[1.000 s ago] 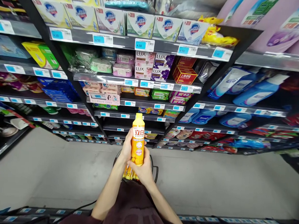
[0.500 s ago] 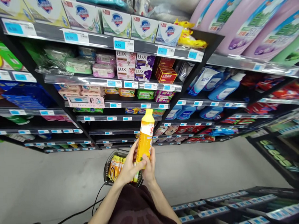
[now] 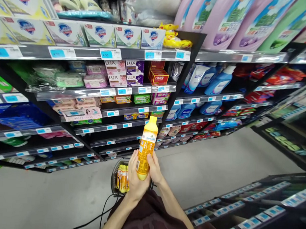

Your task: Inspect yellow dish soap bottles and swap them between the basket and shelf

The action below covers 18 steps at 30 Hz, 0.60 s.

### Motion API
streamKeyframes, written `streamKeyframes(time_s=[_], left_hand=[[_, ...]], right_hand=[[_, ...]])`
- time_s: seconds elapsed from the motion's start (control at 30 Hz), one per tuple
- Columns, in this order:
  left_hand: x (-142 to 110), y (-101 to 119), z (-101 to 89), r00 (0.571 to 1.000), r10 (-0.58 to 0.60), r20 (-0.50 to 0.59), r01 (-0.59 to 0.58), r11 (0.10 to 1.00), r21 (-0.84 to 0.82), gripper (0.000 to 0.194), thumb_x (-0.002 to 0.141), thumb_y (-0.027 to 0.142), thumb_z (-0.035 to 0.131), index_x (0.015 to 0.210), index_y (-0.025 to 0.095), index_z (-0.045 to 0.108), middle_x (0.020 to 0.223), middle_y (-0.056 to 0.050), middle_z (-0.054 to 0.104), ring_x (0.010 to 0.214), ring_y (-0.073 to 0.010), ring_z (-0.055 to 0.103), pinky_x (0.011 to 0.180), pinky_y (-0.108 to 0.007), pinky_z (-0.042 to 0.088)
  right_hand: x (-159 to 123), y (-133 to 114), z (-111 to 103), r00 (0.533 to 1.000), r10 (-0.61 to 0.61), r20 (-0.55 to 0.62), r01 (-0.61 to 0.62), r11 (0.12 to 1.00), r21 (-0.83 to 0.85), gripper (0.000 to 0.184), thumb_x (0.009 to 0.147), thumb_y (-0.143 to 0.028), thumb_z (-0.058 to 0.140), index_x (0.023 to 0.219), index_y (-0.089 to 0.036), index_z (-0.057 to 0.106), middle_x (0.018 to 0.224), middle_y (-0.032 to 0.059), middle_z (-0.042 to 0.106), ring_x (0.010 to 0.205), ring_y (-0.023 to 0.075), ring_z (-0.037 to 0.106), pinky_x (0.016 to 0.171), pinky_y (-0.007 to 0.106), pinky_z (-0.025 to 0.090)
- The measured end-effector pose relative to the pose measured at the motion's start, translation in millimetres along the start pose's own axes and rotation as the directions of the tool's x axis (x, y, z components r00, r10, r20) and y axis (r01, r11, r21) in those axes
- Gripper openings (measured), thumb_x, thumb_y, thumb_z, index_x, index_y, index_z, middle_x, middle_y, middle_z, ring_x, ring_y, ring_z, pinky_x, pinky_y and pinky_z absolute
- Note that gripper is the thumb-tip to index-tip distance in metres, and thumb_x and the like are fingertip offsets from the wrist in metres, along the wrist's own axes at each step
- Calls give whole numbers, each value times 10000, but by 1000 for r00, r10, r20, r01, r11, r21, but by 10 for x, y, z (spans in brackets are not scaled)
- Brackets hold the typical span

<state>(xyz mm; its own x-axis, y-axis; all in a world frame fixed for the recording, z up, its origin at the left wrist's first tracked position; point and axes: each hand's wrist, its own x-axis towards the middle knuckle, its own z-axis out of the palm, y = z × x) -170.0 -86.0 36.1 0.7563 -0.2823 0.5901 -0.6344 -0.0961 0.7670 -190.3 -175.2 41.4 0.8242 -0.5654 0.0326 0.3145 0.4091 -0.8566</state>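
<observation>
I hold a yellow-orange bottle (image 3: 147, 146) upright in front of me with both hands, its cap pointing up and its back label facing me. My left hand (image 3: 135, 183) wraps round the bottle's lower left side and base. My right hand (image 3: 155, 168) presses against its lower right side. Below the hands stands a dark basket (image 3: 114, 180) on the floor, with several similar orange bottles (image 3: 122, 177) in it.
Black store shelves (image 3: 133, 90) with blue price tags fill the view ahead: soap boxes (image 3: 124, 72), blue detergent bottles (image 3: 220, 82), large purple packs (image 3: 223, 19) on top. Another low shelf (image 3: 253, 203) runs at the lower right. Grey floor (image 3: 216, 164) lies between. A black cable (image 3: 97, 216) trails on the floor.
The view has swung to the right along the aisle. The bottle has been turned in my hands, so its front label no longer faces me.
</observation>
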Motion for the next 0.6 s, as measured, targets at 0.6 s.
streamKeyframes(time_s=[0.6], left_hand=[[-31, 45, -96, 854, -258, 451, 462, 776, -430, 903, 866, 402, 680, 1594, 242, 171, 1587, -116, 390, 1447, -327, 399, 1170, -404, 403]], right_hand=[[-69, -115, -81, 999, -22, -47, 11, 975, -221, 479, 936, -602, 520, 1191, -222, 662, 1188, 64, 696, 1051, 225, 663, 961, 343, 527]])
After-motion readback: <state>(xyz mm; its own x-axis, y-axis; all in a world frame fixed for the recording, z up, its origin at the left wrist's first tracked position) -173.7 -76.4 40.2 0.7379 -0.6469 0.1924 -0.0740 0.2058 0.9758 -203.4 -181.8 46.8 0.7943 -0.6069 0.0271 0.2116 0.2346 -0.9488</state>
